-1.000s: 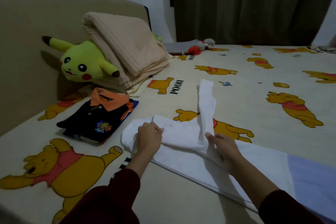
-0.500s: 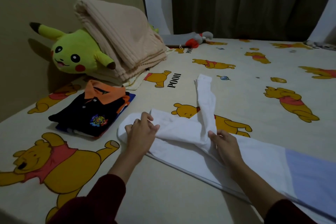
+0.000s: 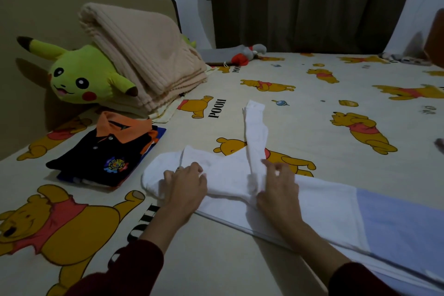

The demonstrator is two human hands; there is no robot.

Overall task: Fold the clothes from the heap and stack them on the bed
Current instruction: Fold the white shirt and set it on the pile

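A white garment (image 3: 322,202) with a pale blue lower band lies flat across the bed sheet (image 3: 312,113), one sleeve pointing away from me. My left hand (image 3: 183,184) rests on the garment's collar end, fingers curled into the cloth. My right hand (image 3: 278,187) pinches the base of the sleeve where it meets the body. A folded black polo shirt with an orange collar (image 3: 108,151) tops a small stack at the left.
A yellow plush toy (image 3: 81,77) and a folded beige blanket (image 3: 141,55) lean on the headboard at the back left. A grey and red soft toy (image 3: 245,54) lies by the dark curtain. Loose items sit at the far right edge.
Both hands stayed on the white garment; my right hand shifted up onto the sleeve base and closed on it. The camera view dipped, then rose slightly.
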